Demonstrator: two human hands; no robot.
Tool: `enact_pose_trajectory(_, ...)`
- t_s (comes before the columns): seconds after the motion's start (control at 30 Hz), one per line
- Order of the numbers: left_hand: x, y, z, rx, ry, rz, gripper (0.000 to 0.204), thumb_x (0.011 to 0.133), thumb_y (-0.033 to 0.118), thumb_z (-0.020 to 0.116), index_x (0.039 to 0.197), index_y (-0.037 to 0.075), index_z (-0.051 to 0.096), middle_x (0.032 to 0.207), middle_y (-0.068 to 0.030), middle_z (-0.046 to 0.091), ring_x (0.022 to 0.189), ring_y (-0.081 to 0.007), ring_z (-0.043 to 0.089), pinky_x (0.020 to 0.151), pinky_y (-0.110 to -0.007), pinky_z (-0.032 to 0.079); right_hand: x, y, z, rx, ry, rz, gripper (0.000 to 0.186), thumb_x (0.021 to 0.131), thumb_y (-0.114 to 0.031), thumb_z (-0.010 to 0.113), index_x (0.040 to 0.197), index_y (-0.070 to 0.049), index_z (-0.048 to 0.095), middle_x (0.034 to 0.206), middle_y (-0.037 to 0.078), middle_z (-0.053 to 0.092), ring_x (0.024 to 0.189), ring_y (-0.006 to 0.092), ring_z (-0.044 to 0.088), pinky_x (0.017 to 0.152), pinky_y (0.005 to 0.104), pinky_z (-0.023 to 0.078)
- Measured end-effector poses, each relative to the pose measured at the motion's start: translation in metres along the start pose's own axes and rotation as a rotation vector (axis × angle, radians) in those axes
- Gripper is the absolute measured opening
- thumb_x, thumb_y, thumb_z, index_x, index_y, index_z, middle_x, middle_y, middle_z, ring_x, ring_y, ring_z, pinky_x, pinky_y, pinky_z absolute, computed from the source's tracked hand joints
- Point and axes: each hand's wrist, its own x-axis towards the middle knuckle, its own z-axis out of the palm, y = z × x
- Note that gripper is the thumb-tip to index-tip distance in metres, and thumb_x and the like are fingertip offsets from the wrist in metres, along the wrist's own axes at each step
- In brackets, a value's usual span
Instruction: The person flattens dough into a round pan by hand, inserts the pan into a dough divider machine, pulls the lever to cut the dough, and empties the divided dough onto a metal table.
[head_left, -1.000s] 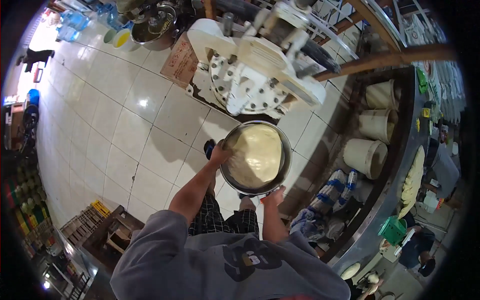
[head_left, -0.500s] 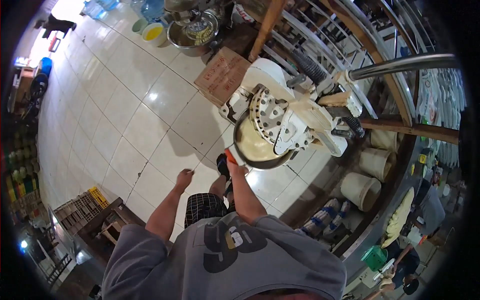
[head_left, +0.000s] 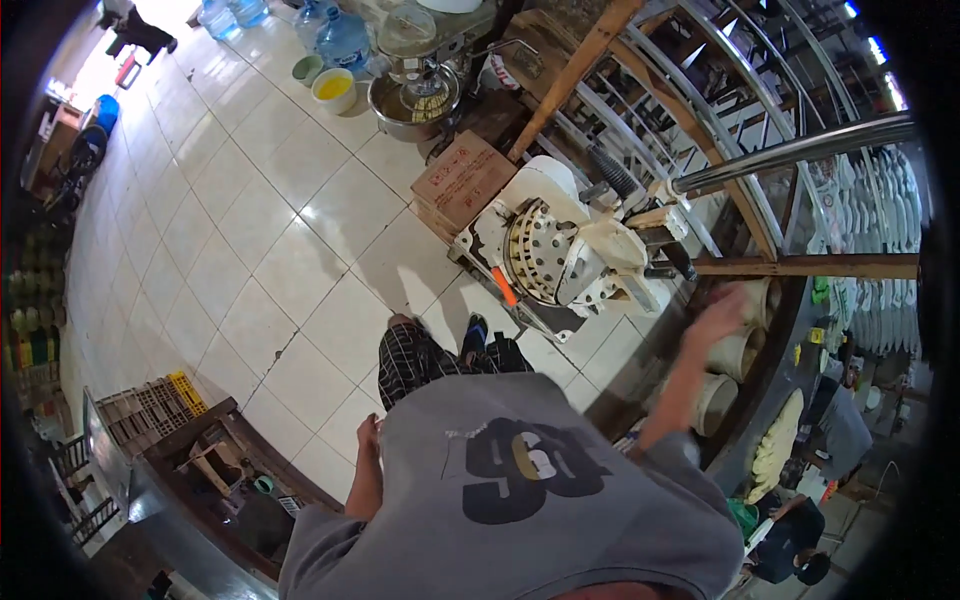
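A white dough press (head_left: 540, 250) with a round, perforated head stands ahead on the tiled floor. Its orange grip (head_left: 503, 286) sticks out at the near side, with neither hand on it. The pan and the dough in it are hidden under the head. My right hand (head_left: 722, 312) is stretched out to the right above a row of whitish buckets (head_left: 714, 403), blurred by motion, so its fingers cannot be read. Low by my left side hangs my left hand (head_left: 369, 433), its fingers curled; whatever they hold, if anything, is hidden.
A cardboard box (head_left: 463, 185) sits behind the press, near a mixer bowl (head_left: 413, 108) and a bowl of yellow liquid (head_left: 334, 91). A long metal lever (head_left: 790, 150) crosses at the upper right beside racks. Dough (head_left: 777, 445) lies on the right-hand counter; two people are beyond it.
My right hand has let go of the orange grip and swung right over the buckets. The dough pan has gone under the press head. My left hand has drawn back to my side.
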Motion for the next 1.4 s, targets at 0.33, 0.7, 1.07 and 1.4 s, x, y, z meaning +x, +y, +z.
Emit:
enact_pose_trajectory(0.33, 0.104, 0.221, -0.016, -0.021, -0.184, 0.288, 0.028, 0.085, 0.03, 0.053, 0.104, 0.01, 0.053, 0.089, -0.0065, 0.062, 0.078, -0.0195, 0.058, 0.067, -0.039, 0.045, 0.274, -0.294, 0.014, 0.942, 0.118, 0.094, 0.029, 0.092, -0.025, 0.044, 0.094, 0.001, 0.057, 0.091, 0.012, 0.061, 0.089, 0.0237, 0.058, 0.08, 0.0406, 0.049)
enact_pose_trajectory(0.7, 0.075, 0.418, 0.148, 0.75, -0.649, 0.907, 0.032, 0.088, 0.027, 0.053, 0.103, 0.0, 0.059, 0.085, -0.01, 0.065, 0.072, -0.0157, 0.06, 0.065, -0.029, 0.048, -0.148, -0.334, -0.154, 1.233, -0.654, 0.858, 0.056, 0.079, -0.015, 0.064, 0.128, 0.001, 0.042, 0.137, 0.015, 0.038, 0.098, 0.0162, 0.056, 0.081, 0.027, 0.047)
enact_pose_trajectory(1.07, -0.24, 0.213, 0.291, 0.862, -1.407, 0.327, 0.03, 0.083, 0.033, 0.066, 0.095, 0.006, 0.056, 0.077, -0.0024, 0.061, 0.067, -0.0115, 0.058, 0.061, -0.024, 0.045, -0.438, -0.184, -0.002, -0.351, -0.204, 0.785, 0.031, 0.079, -0.018, 0.063, 0.103, -0.007, 0.046, 0.064, 0.021, 0.059, 0.061, 0.042, 0.059, 0.053, 0.0484, 0.046)
enact_pose_trajectory(1.4, -0.216, 0.158, 0.275, 0.811, -1.269, 0.155, 0.032, 0.084, 0.016, 0.053, 0.059, 0.011, 0.034, 0.045, -0.0037, 0.034, 0.033, -0.0161, 0.033, 0.037, -0.034, 0.035, -0.463, -0.158, -0.004, -0.158, -0.393, 1.0, 0.035, 0.077, -0.027, 0.06, 0.106, -0.012, 0.046, 0.069, 0.023, 0.061, 0.066, 0.0433, 0.06, 0.057, 0.0513, 0.047)
